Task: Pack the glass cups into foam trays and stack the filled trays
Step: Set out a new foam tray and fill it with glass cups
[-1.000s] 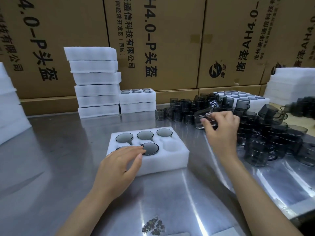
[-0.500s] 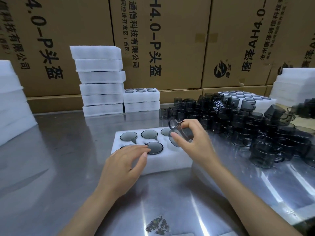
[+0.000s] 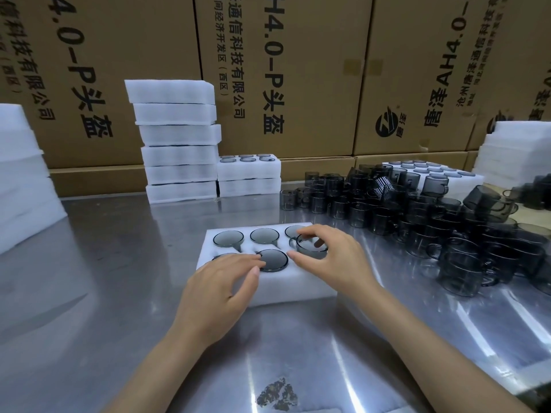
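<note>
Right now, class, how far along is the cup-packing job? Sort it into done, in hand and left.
Done: two stacks of filled trays at the back, and five cups seated in the front foam tray. In hand: the right hand lowers the sixth cup over the last pocket while the left hand rests on the tray. Left: stacking this tray and packing the pile of loose cups.

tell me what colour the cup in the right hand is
Smoky grey see-through glass cup, seen in the head view.

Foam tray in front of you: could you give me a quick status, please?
Right hand lowering cup into last pocket. Left hand resting on foam tray. Nothing blocking.
</note>
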Motion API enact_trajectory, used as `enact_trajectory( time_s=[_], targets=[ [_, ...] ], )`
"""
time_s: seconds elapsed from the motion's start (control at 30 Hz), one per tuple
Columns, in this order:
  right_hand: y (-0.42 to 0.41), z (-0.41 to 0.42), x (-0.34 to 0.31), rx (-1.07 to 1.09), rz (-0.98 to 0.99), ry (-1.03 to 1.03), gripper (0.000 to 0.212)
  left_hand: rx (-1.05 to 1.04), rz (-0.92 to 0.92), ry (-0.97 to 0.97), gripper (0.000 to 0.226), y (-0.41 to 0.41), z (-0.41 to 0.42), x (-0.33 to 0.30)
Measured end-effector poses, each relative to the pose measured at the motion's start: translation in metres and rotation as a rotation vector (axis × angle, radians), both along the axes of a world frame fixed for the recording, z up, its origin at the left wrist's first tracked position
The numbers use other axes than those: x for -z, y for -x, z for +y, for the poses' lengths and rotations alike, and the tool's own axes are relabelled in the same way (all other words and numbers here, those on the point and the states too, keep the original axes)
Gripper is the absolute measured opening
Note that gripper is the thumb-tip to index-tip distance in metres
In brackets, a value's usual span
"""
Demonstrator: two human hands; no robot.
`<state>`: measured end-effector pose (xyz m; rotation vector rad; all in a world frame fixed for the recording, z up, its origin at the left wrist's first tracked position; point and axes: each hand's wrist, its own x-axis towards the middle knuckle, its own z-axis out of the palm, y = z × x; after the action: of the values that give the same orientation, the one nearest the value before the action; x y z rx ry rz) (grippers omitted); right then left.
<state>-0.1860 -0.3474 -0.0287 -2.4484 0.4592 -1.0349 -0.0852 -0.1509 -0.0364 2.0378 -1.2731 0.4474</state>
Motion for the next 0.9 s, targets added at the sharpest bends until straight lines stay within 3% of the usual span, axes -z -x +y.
enact_trajectory(
  time_s=[0.13, 0.27, 0.47, 0.63, 0.77, 0.9],
  targets=[
    [0.003, 0.001, 0.0, -0.006, 0.033, -0.002, 0.051, 0.002, -0.048, -0.002, 0.051, 0.004, 0.0, -0.002],
    [0.012, -0.005, -0.001, -0.013, 0.044, -0.02, 0.055, 0.033, -0.205, -0.019, 0.044, 0.012, -0.006, -0.003],
    [0.023, -0.004, 0.005, -0.122, 0.18, 0.074, 0.05, 0.12, -0.355, -0.224, 0.056, 0.033, -0.032, 0.0],
    [0.023, 0.0, 0.008, -0.115, 0.397, 0.101, 0.043, 0.157, -0.276, -0.219, 0.048, 0.039, -0.046, -0.003],
    [0.024, 0.002, 0.006, -0.115, 0.406, 0.126, 0.044, 0.17, -0.251, -0.221, 0.048, 0.038, -0.046, -0.001],
    [0.023, 0.005, 0.012, -0.152, 0.301, -0.039, 0.045, 0.171, -0.186, -0.278, 0.057, 0.033, -0.044, 0.002]
  ],
)
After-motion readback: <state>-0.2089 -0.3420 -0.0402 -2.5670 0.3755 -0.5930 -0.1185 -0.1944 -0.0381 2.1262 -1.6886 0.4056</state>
